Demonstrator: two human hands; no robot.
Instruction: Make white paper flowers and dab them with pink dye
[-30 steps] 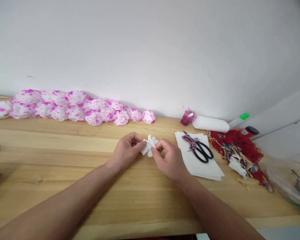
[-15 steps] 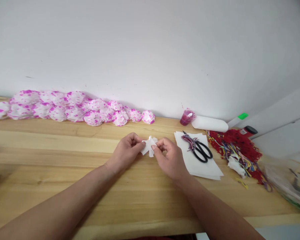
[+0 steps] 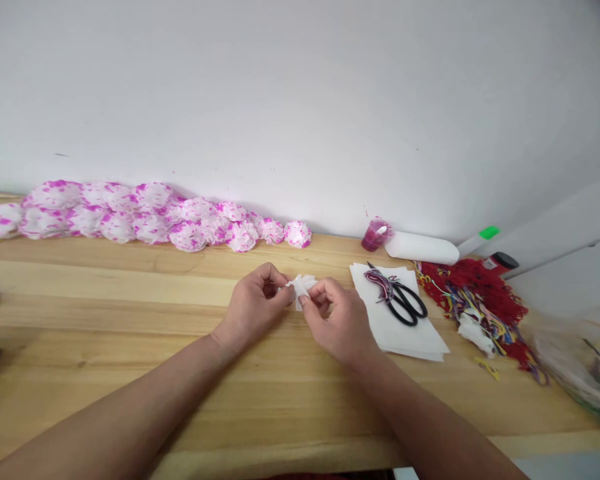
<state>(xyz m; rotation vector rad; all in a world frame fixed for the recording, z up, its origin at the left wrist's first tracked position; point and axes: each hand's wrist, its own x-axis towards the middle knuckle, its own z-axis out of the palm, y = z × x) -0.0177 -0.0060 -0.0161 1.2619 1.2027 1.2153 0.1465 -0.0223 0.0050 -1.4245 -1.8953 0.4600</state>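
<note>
A pale wall [image 3: 300, 120] rises behind the scissors [image 3: 405, 303], and a wooden table [image 3: 105, 347] spreads beneath and around them, its front edge partly hidden by the person's forearms. Well to the left of the scissors, along the wall, runs a row of white-and-magenta paper flowers [image 3: 150, 227]; the leftmost is cut off by the border, and the front ones partly cover those behind. Right of the scissors lies a heap of red material and coloured strands [image 3: 473, 283], too tangled to tell apart. Farther right, a clear bag [image 3: 570, 360] is blurred and cut off. Directly under the scissors are white sheets [image 3: 407, 340], one corner hidden by the right hand [image 3: 340, 323]. That hand is left of the scissors, the left hand [image 3: 253, 300] farther left. Behind the scissors lie a white cylinder [image 3: 423, 248] and a magenta-stained cup [image 3: 373, 238], its contents unclear. Left of the scissors, both hands pinch a small white paper piece [image 3: 303, 285] between thumb and fingers; fingertips hide its sides, and its folds are hard to read.
</note>
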